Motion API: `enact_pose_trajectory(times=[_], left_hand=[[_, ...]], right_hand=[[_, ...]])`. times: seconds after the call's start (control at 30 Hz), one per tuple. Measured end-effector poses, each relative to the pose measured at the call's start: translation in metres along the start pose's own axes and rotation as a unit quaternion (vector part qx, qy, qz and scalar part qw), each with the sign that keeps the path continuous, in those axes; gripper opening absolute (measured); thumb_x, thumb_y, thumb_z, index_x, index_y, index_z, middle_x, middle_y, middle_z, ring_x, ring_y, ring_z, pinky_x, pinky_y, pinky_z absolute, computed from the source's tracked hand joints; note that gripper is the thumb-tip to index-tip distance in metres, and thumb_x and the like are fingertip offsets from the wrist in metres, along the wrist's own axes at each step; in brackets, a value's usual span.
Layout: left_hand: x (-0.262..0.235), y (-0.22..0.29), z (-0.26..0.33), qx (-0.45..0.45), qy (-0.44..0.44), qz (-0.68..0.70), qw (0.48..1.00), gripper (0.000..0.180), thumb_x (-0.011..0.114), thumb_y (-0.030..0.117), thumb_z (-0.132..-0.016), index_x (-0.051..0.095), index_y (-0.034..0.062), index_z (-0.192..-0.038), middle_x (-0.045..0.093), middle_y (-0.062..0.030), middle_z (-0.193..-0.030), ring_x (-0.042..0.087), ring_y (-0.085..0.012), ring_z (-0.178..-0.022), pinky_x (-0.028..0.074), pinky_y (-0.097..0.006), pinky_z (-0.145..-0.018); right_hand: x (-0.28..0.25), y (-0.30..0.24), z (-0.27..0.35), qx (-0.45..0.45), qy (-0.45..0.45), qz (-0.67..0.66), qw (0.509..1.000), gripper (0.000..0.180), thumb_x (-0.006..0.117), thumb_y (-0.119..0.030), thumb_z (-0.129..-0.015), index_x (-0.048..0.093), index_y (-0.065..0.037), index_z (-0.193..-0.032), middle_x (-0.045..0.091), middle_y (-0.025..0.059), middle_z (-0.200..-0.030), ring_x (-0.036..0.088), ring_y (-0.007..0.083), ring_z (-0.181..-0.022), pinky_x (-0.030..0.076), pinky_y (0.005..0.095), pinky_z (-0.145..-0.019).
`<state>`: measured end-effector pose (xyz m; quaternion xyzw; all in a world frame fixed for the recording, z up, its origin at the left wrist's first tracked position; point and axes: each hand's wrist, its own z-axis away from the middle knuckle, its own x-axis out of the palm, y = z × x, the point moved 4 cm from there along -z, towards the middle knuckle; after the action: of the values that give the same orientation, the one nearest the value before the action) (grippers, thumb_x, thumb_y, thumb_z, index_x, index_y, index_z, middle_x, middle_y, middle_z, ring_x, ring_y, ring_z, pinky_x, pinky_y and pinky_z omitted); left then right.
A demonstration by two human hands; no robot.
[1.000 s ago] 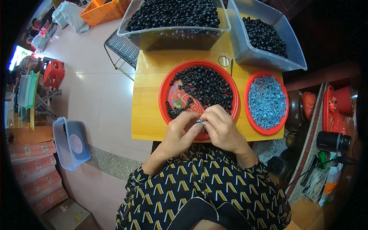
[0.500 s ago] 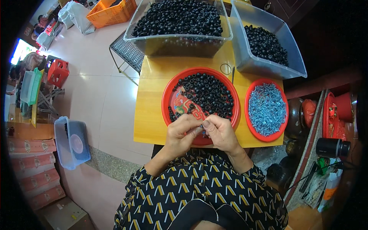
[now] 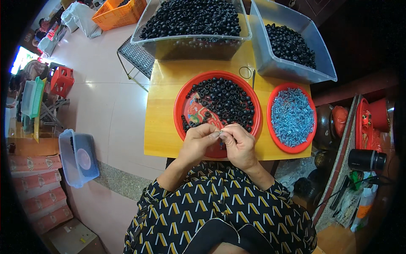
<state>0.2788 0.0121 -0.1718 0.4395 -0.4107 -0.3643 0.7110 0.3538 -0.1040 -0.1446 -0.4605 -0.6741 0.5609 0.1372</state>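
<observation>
Fingertips of both hands have shifted slightly in their pinch since half a second ago, while the desk (image 3: 163,106) and its load sit a touch higher and farther left in the head view. Left hand (image 3: 194,144) and right hand (image 3: 241,147) meet over the near edge of a round red tray (image 3: 178,111), the grip of each pressed together at thumb and fingers on one small piece (image 3: 220,132), mostly hidden and too tiny to identify. Black beads (image 3: 230,101) crowd the tray's far and right sides, leaving part of its patterned base bare at left. Just to the right, an oval red plate (image 3: 291,149) carries a heap of clear bluish bits (image 3: 292,116). Two clear tubs, one at the far edge (image 3: 192,51) and one at the far right (image 3: 292,72), hold more black pieces; between them and the tray lie a thin hoop (image 3: 240,72) and a slim dark stick (image 3: 253,79). Beyond the desk's left side stand a mesh-topped stool (image 3: 136,57) and an orange crate (image 3: 119,16), with a blue tub (image 3: 87,154) nearer on the pale floor (image 3: 101,110).
</observation>
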Motion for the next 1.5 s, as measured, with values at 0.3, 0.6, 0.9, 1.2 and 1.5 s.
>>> enact_pose_trajectory(times=[0.3, 0.6, 0.9, 1.2, 1.5], left_hand=[[0.003, -0.008, -0.001, -0.071, -0.042, 0.117, 0.99, 0.011, 0.05, 0.014, -0.09, 0.054, 0.0047, -0.085, 0.05, 0.0023, -0.067, 0.045, -0.0067, -0.056, 0.036, -0.02, -0.053], [0.003, 0.002, 0.006, 0.108, -0.007, -0.096, 0.989, 0.018, 0.047, 0.015, -0.094, 0.053, 0.0006, -0.085, 0.048, 0.0003, -0.07, 0.044, -0.0065, -0.066, 0.037, -0.022, -0.059], [0.0, 0.005, 0.005, 0.012, -0.023, -0.043, 0.999, 0.02, 0.047, 0.014, -0.092, 0.056, 0.0022, -0.079, 0.048, -0.0006, -0.066, 0.043, -0.007, -0.058, 0.035, -0.022, -0.053], [-0.002, 0.001, -0.001, -0.076, -0.035, 0.093, 0.992, 0.023, 0.05, 0.016, -0.091, 0.053, 0.0042, -0.072, 0.047, 0.0017, -0.058, 0.042, -0.0067, -0.049, 0.034, -0.022, -0.045], [-0.003, -0.002, 0.005, -0.127, -0.104, 0.218, 0.962, 0.013, 0.058, 0.014, -0.089, 0.056, 0.0013, -0.086, 0.056, -0.0015, -0.071, 0.051, -0.0077, -0.058, 0.042, -0.02, -0.054]], right_hand=[[0.004, 0.006, 0.002, 0.086, -0.029, -0.078, 0.993, 0.009, 0.06, -0.008, -0.086, 0.059, 0.001, -0.088, 0.057, 0.0111, -0.076, 0.056, 0.0171, -0.065, 0.045, 0.0285, -0.06], [0.004, 0.012, -0.003, 0.111, -0.128, -0.111, 0.979, 0.024, 0.052, -0.02, -0.093, 0.055, 0.001, -0.081, 0.049, 0.0013, -0.067, 0.045, 0.0076, -0.064, 0.039, 0.0245, -0.056], [0.002, -0.001, -0.006, 0.011, -0.073, -0.002, 0.997, 0.008, 0.058, -0.005, -0.082, 0.054, 0.001, -0.079, 0.054, 0.0136, -0.072, 0.056, 0.0317, -0.068, 0.043, 0.037, -0.06], [0.001, -0.009, -0.005, -0.074, -0.037, 0.051, 0.995, 0.009, 0.06, 0.005, -0.077, 0.055, 0.003, -0.083, 0.057, 0.0129, -0.079, 0.057, 0.0262, -0.069, 0.046, 0.0319, -0.062], [-0.004, -0.003, 0.0, 0.0, -0.069, -0.069, 0.995, 0.008, 0.059, -0.004, -0.083, 0.057, 0.002, -0.088, 0.059, 0.0152, -0.08, 0.06, 0.0264, -0.072, 0.046, 0.0325, -0.064]])
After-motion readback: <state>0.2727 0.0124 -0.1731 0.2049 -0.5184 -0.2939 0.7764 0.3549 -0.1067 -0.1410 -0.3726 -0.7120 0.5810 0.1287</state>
